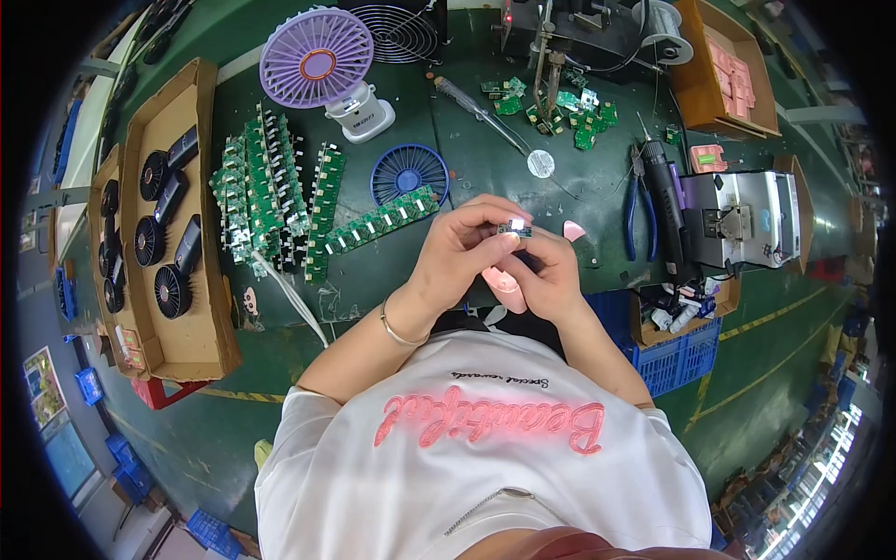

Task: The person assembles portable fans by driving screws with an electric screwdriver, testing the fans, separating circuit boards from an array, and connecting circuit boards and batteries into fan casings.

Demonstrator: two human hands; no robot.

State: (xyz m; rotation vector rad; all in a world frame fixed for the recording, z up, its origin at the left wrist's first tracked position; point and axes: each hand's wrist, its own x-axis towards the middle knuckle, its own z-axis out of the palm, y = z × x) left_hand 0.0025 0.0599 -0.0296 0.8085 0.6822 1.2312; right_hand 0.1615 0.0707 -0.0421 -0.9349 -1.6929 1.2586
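Observation:
My two hands meet above the front edge of the green bench. Between the thumb and fingertips of my left hand [459, 250] is a small circuit board [514, 230] with a bright white part on it. My right hand [553, 271] is closed beside it, its fingers curled around a pink plastic shell [505, 289] that shows below the thumbs. The fingers partly hide both pieces. Another small pink piece [573, 230] lies on the bench just past my right hand. A strip of green circuit boards [383, 222] lies to the left of my hands.
More board strips [266, 177] are piled at left, near a cardboard tray of dark handheld fans [173, 289]. A purple fan [317, 61] and a blue fan grille [409, 175] sit behind. Pliers [640, 210], a screwdriver [481, 110] and loose boards [588, 117] lie right and far.

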